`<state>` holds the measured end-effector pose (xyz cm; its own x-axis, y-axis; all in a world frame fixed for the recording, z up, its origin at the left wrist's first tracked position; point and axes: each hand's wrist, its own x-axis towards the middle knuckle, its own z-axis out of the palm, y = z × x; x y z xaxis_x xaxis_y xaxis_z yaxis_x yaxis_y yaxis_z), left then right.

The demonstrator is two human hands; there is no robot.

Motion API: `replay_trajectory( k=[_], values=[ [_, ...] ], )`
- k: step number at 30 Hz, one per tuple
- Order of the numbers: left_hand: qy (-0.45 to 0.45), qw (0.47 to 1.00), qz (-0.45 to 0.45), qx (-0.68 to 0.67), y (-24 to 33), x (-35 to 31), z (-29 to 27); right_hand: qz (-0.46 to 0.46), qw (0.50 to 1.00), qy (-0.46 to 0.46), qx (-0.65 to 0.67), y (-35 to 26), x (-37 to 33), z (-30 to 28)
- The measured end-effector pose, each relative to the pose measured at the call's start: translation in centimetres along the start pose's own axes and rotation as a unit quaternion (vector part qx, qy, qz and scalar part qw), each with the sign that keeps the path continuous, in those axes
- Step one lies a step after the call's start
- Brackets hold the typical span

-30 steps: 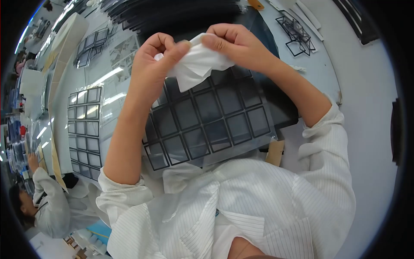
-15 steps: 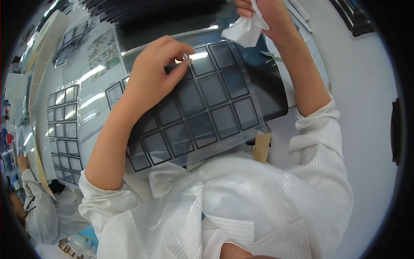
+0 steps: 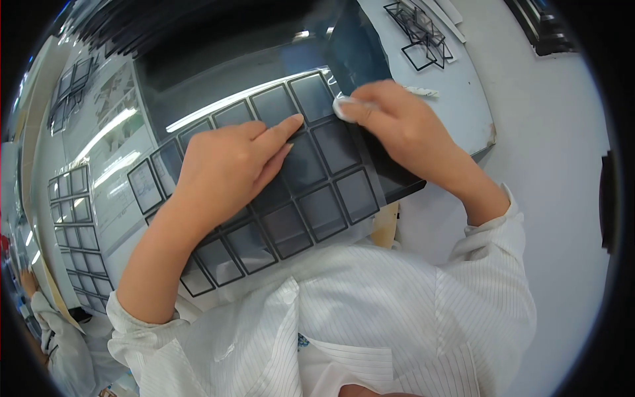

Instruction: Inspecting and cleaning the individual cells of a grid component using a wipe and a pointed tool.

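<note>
In front of me lies a clear sheet with a grid of black-edged square panels [image 3: 334,142], slanting up to the right. My left hand [image 3: 228,162] rests on its middle with the index finger stretched out over the panels; its fingers are apart and I see nothing held. At the sheet's far right edge, my right hand [image 3: 407,126] is closed on a crumpled white wipe [image 3: 342,108]. The wipe touches or nearly touches the sheet's edge beside the corner panel. Part of the grid is hidden under my left hand and forearm.
Beneath the sheet is a dark, glossy board [image 3: 211,83]. Loose black square frames [image 3: 420,56] lie on the white table at the far right. Another grid of framed panels [image 3: 79,235] sits at the left, near another person's sleeve [image 3: 63,344]. A yellowish strip [image 3: 385,228] hangs at the near edge.
My right hand has come down and left with the wipe to the sheet's edge. My left hand has opened from a pinch and lowered onto the panels. My view has shifted slightly.
</note>
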<state>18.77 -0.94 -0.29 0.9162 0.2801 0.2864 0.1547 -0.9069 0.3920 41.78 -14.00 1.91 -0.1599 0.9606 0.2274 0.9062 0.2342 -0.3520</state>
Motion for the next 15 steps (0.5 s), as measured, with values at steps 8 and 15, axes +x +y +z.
replay_trajectory(
  k=[8, 15],
  values=[
    [-0.040, 0.990, 0.028, 0.134, 0.3, -0.4, 0.8, -0.137, 0.974, 0.017, -0.177, 2.6, 2.9, 0.9],
    [-0.067, 0.989, 0.004, 0.130, 0.8, -0.6, 0.9, -0.101, 0.975, -0.022, -0.195, 1.0, 4.2, 0.9]
  ],
)
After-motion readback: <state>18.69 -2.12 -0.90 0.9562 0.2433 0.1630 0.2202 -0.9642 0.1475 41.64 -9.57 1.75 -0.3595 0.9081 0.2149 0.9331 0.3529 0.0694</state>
